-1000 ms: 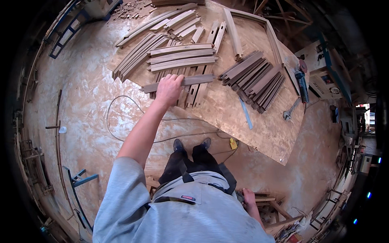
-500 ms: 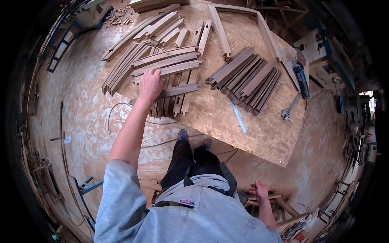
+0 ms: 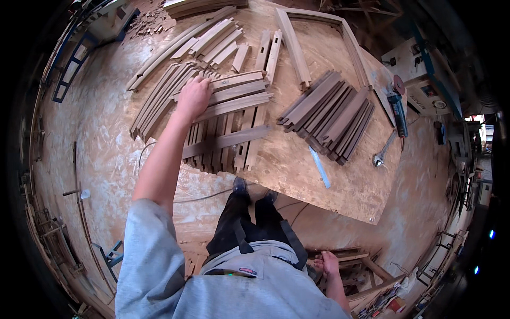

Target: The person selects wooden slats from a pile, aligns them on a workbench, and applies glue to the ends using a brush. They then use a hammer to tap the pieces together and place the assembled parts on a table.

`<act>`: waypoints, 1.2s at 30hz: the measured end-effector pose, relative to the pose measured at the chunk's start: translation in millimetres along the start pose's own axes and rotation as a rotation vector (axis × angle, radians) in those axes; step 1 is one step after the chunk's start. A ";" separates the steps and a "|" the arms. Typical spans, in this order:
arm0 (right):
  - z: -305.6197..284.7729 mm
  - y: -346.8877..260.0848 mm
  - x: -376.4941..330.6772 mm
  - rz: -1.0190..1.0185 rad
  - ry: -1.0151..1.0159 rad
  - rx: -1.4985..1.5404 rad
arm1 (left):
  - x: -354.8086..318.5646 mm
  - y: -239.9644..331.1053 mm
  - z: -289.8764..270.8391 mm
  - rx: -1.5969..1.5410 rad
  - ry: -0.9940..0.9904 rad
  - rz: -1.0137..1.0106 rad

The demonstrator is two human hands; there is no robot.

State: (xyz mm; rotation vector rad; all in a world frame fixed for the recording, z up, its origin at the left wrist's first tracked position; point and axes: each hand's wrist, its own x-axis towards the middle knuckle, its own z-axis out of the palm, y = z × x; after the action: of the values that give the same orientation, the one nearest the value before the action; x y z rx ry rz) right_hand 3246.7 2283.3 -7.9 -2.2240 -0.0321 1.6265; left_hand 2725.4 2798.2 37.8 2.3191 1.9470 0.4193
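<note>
My left hand [image 3: 195, 98] reaches over a wooden bench top. Its fingers bend down around the left end of a light wooden strip [image 3: 237, 91], one of several laid side by side; the fingertips are mostly hidden. Below them, another strip [image 3: 226, 141] lies across a row of upright-running pieces with slots [image 3: 245, 154]. Left of the hand is a fan of thin curved strips [image 3: 154, 106]. My right hand [image 3: 325, 263] hangs by my waist at the lower right, fingers curled in, with nothing visible in them.
On the bench [image 3: 340, 199] sit a pile of dark strips [image 3: 329, 114], a pale blue ruler-like strip [image 3: 320, 167], an adjustable wrench [image 3: 383, 151] and an angle grinder [image 3: 397, 110]. A wooden frame [image 3: 353, 50] stands toward the back. A cable [image 3: 202, 198] crosses the floor.
My left hand has moved slightly away from me, from the nearer strip toward the farther strips. My right hand has shifted a little left and down. The view has moved slightly.
</note>
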 end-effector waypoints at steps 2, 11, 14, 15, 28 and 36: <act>5.2 -3.8 -7.5 -0.010 0.009 0.038 | 13.1 -11.2 2.5 -0.061 -0.135 -0.008; 25.6 14.7 -19.1 0.005 0.051 0.084 | 40.1 -26.8 -3.4 0.010 -0.421 0.147; 31.8 23.6 -22.4 0.012 0.048 0.106 | 37.1 -22.7 -15.0 -0.013 -0.370 0.072; 32.1 25.8 -22.0 0.009 0.037 0.121 | 35.5 -23.1 -18.5 -0.029 -0.330 0.038; 32.6 -29.7 2.0 -0.051 -0.112 -0.072 | -67.1 -39.9 -112.4 -1.294 -0.167 -0.504; 94.8 -142.2 6.3 -0.324 -0.398 -0.509 | -236.3 -36.7 -153.3 -2.053 0.457 -0.806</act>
State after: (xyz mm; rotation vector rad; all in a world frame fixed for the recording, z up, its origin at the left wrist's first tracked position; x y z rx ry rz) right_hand 3190.4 2444.0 7.2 -2.0265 -0.9561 1.9919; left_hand 2614.3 2557.4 139.7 0.1424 0.9707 1.6615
